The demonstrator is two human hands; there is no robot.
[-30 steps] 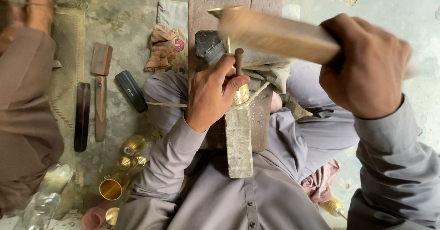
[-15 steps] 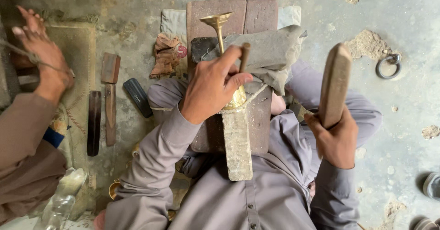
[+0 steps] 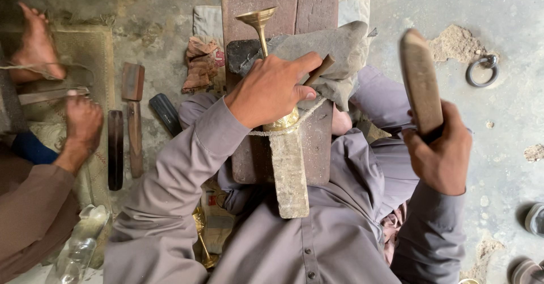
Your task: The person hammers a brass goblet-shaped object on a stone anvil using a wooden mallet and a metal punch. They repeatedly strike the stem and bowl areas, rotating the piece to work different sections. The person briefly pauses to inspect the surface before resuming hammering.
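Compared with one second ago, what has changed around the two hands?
The right hand, gripping the wooden mallet, swung from above the brass piece out to the right side. The left hand kept its grip on the brass goblet-shaped piece and small rod over the stone block.

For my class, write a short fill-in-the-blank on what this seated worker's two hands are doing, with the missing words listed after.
1. The left hand presses a ______-coloured goblet-shaped piece down on the wooden board.
2. The right hand holds a wooden ______ raised off to the side.
3. A long stone block lies on the board, below the ______ hand.
4. A metal ______ lies on the concrete floor beyond the mallet.

Missing words: brass; mallet; left; ring
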